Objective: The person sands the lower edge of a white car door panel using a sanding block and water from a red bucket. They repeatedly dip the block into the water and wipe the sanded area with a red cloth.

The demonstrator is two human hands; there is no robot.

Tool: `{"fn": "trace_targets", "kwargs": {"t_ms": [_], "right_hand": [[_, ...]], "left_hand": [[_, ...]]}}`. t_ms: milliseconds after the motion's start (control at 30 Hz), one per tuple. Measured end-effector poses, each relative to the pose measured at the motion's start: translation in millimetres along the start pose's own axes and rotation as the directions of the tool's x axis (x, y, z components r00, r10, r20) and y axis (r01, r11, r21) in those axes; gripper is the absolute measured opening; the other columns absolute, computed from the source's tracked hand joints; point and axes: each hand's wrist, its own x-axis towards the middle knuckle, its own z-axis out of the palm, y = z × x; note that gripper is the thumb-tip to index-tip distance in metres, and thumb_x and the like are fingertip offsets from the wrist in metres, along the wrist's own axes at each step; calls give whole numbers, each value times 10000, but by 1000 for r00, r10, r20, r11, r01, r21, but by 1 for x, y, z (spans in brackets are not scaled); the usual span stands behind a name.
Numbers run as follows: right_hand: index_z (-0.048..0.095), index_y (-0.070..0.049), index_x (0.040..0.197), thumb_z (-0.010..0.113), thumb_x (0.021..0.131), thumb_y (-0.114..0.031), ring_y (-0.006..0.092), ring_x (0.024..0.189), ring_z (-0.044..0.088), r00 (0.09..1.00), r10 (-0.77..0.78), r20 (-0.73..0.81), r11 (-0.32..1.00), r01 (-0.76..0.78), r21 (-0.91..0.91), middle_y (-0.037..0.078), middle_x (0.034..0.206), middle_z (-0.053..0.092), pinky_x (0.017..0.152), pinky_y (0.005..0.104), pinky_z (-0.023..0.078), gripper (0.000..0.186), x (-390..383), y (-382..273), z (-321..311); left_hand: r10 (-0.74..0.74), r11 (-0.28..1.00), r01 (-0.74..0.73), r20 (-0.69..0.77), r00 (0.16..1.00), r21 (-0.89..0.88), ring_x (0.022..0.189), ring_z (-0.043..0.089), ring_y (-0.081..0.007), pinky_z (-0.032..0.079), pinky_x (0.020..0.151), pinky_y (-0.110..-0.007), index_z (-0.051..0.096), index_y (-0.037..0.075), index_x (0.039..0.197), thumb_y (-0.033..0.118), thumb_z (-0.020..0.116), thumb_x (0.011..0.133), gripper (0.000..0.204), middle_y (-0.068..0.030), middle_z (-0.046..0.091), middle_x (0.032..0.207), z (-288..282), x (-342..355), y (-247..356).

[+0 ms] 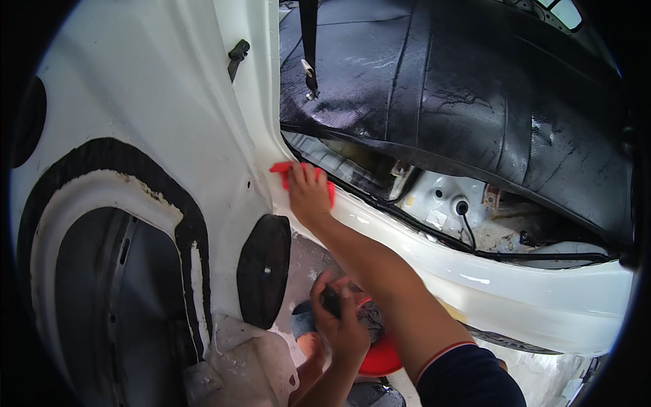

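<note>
A red cloth (279, 169) is pressed under my right hand (308, 193) against the white painted door frame (366, 220), at the lower corner of the door opening. My fingers lie over the cloth, and its edges stick out on both sides of them. Lower down, my left hand (344, 322) is raised with fingers and thumb curled around something dark (330, 300) that I cannot make out. Close behind this hand stands a red tub (383, 356) with dark contents, partly hidden by my right forearm.
The opened white door (149, 81), with a black-edged cutout and a dark oval speaker (264, 271), fills the left side. A wet black seat cover (468, 74) lies inside the car above bare metal (441, 197). A black seat belt (308, 34) hangs at the top.
</note>
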Motion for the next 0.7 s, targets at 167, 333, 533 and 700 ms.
{"fn": "trace_targets", "kwargs": {"t_ms": [167, 333, 533, 700], "right_hand": [[581, -59, 1320, 603, 860, -205, 320, 1302, 453, 984, -164, 68, 984, 158, 76, 122, 1392, 524, 1049, 506, 367, 483, -9, 9, -11], [574, -120, 1356, 679, 860, -364, 341, 1349, 450, 939, -104, 328, 993, 81, 84, 129, 1441, 524, 1078, 518, 368, 562, -128, 102, -117], [684, -116, 1134, 771, 690, -293, 309, 1123, 595, 859, -53, 509, 992, -13, 125, 118, 1177, 653, 914, 453, 490, 486, -223, 171, -236], [703, -76, 993, 802, 661, -158, 281, 1011, 656, 720, 243, 650, 447, -678, 584, 106, 966, 687, 862, 389, 535, 355, -247, 133, -290]], "left_hand": [[-46, 998, 41, -120, 992, -44, 745, 640, -115, 457, 663, -253, 419, 40, 1409, 218, 589, 996, 480, -87, 644, 1104, -5, 11, 6], [-269, 963, 269, -13, 963, -18, 834, 666, -173, 492, 688, -266, 433, 66, 1422, 418, 453, 1043, 517, -101, 560, 1206, -10, 14, 0], [-627, 777, 627, 30, 779, -53, 874, 651, -197, 520, 734, -359, 427, 149, 1452, 567, 393, 1029, 595, -70, 489, 1114, -12, 8, -41], [-819, 570, 803, 43, 572, 174, 1004, 627, -230, 534, 826, -426, 543, 175, 1324, 538, 454, 1023, 480, -90, 568, 1141, -18, -23, -106]]}}
